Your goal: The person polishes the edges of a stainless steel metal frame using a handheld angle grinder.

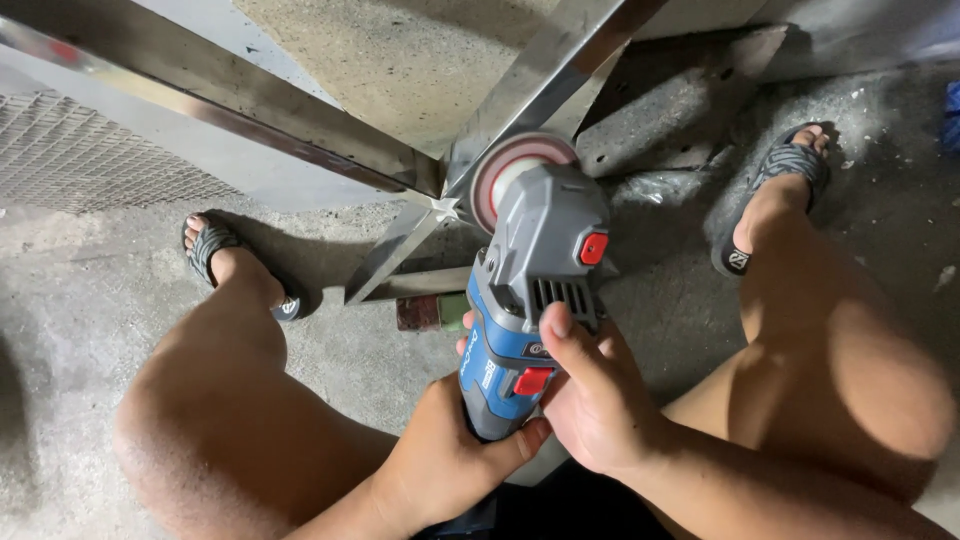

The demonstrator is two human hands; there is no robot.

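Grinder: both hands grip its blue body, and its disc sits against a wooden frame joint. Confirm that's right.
Not quite. The head view shows the frame is shiny metal, not wood. The rest holds: the left hand and right hand both grip the grinder by its blue body, and its disc sits against the frame joint.

floor: rough grey concrete (90, 290), dusty, pale flecks | upper left: metal mesh panel (70, 160) | light: hard, from above, deep shadows

Grinder (535, 300) rear & battery behind hands, disc (515, 175) lower half behind head, frame (300, 120) cut off at top.
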